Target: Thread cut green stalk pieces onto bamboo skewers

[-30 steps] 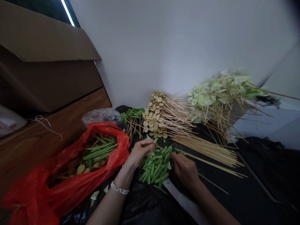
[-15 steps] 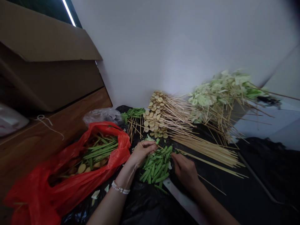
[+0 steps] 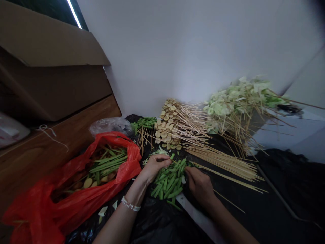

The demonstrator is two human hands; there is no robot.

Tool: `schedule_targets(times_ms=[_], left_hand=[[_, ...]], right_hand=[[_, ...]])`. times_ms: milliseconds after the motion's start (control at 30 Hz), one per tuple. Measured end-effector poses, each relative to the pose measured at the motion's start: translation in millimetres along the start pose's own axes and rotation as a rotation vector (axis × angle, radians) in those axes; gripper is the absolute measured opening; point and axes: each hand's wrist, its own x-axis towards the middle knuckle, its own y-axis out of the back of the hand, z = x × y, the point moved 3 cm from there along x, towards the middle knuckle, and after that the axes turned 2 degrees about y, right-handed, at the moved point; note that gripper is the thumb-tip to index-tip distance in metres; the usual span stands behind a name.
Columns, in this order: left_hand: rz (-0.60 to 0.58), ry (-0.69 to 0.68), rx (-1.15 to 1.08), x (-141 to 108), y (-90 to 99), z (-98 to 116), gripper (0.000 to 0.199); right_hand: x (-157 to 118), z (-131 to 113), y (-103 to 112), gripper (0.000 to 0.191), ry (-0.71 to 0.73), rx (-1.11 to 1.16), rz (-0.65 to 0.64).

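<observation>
- Left of your left arm sits the red bag [image 3: 88, 203], beans inside.
- Your right hand [image 3: 200, 183] is closed on a skewer [image 3: 230, 202].
- Cut beans [image 3: 169, 183] lie between your hands.
- Your left hand [image 3: 153, 166] pinches a bean piece [image 3: 172, 156].
- Beyond both: skewered potato slices [image 3: 167, 125]; farther right, cabbage [image 3: 236, 96].

Looks like a makeshift food-prep corner here, home or shop, I can't tell which. There's a plain pale wall [image 3: 177, 51], a big cardboard box [image 3: 58, 84] up on a wooden surface [image 3: 88, 115], black plastic sheeting [image 3: 162, 220] spread below, and vegetables everywhere: a red bag [image 3: 33, 206] of them, skewered potato slices [image 3: 167, 132], leafy skewers [image 3: 236, 98] against the wall.
</observation>
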Motion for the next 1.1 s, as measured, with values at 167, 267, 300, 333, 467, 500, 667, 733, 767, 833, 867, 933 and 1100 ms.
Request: schedule_targets(times_ms=[167,267,300,333,467,500,667,733,767,833,867,933,1100], left_hand=[[0.01,0.003,0.029,-1,-0.7,0,0.03],[0.002,0.001,0.039,-2,-3.4,1,0.03],[-0.002,0.003,0.04,-3,-4.6,1,0.03],[-0.006,0.005,0.041,-3,-5.6,2,0.03],[-0.01,0.016,0.06,-4,-8.5,2,0.031],[-0.01,0.019,0.068,-4,-8.9,2,0.032],[0.008,0.02,0.108,-5,-10.5,2,0.03],[0.023,-0.002,0.128,-6,-11.2,4,0.029],[0.027,-0.013,0.141,-6,-11.6,5,0.028],[0.024,-0.034,0.173,-7,-12.6,7,0.028],[0.021,-0.043,0.19,-7,-13.0,7,0.027],[0.02,-0.057,0.221,-8,-13.5,9,0.027],[0.015,-0.095,0.285,-7,-11.9,12,0.027]], right_hand=[[0,-1,1,0.021,0.027,-0.025,0.046],[0,0,1,0.022,-0.003,-0.002,0.014],[0,0,0,0.022,-0.017,0.011,0.001],[-1,1,0,0.022,-0.028,0.023,-0.012],[-2,1,-2,0.022,-0.021,0.016,-0.009],[-2,1,-2,0.022,-0.011,0.003,0.001],[-2,0,-1,0.023,0.002,0.007,0.005],[-1,1,-2,0.021,-0.027,0.038,-0.021],[-1,1,-2,0.021,-0.042,0.048,-0.034],[0,2,-2,0.021,-0.059,0.054,-0.051],[0,2,-2,0.021,-0.06,0.054,-0.056],[0,1,-2,0.022,-0.048,0.053,-0.059],[2,0,2,0.024,0.009,-0.022,-0.017]])
